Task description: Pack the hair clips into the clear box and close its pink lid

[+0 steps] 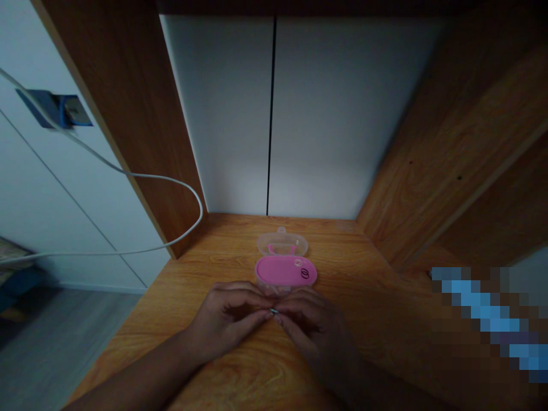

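My left hand (233, 317) and my right hand (319, 325) meet fingertip to fingertip above the wooden desk. Both pinch a small, shiny, pale object (274, 311), too tiny and dim to name. Just beyond the fingers lies an oval case with its clear lid (282, 244) hinged back and a pink handle showing through. The pink insert (278, 271) of the case bears black loops (305, 273) and a pale round loop (298, 262) at its right side. My fingers cover the near edge of the case.
The wooden desk (205, 251) ends at a white back panel (226, 125), with wooden side boards left and right. A white cable (162, 178) loops in from the left. At right, a blurred-out blue patch (479, 302) hides what is there.
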The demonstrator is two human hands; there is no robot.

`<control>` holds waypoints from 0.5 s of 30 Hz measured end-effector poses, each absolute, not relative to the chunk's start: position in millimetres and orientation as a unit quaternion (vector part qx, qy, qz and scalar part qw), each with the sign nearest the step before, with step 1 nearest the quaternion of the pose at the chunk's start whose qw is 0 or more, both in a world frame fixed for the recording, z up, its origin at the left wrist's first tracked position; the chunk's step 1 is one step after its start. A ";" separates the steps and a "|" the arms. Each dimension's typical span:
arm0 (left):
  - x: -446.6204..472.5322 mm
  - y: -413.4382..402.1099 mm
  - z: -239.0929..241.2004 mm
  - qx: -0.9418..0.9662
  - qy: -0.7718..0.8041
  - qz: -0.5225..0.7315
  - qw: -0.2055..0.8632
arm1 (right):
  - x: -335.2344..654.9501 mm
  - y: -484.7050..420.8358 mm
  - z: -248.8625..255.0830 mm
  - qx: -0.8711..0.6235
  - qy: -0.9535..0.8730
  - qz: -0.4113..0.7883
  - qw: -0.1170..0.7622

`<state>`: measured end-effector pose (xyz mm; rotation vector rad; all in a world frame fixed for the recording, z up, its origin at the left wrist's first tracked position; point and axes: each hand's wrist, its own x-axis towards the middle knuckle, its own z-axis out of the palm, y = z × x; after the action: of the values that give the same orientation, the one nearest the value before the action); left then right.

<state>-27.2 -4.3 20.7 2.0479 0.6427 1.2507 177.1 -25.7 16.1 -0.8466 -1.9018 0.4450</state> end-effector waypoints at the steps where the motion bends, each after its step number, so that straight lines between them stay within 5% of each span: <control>1: -27.8 -3.6 20.3 0.781 0.247 0.473 0.323 | 176.9 -26.0 16.2 -0.348 -0.779 0.191 0.484; 15: -28.6 -4.8 17.2 0.782 0.244 0.469 0.331 | 176.4 -30.7 16.3 -0.298 -0.774 0.200 0.521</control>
<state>-28.6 -4.8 17.2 2.0442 0.6372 1.2250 176.4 -30.7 16.3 -0.7130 -1.8550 0.4803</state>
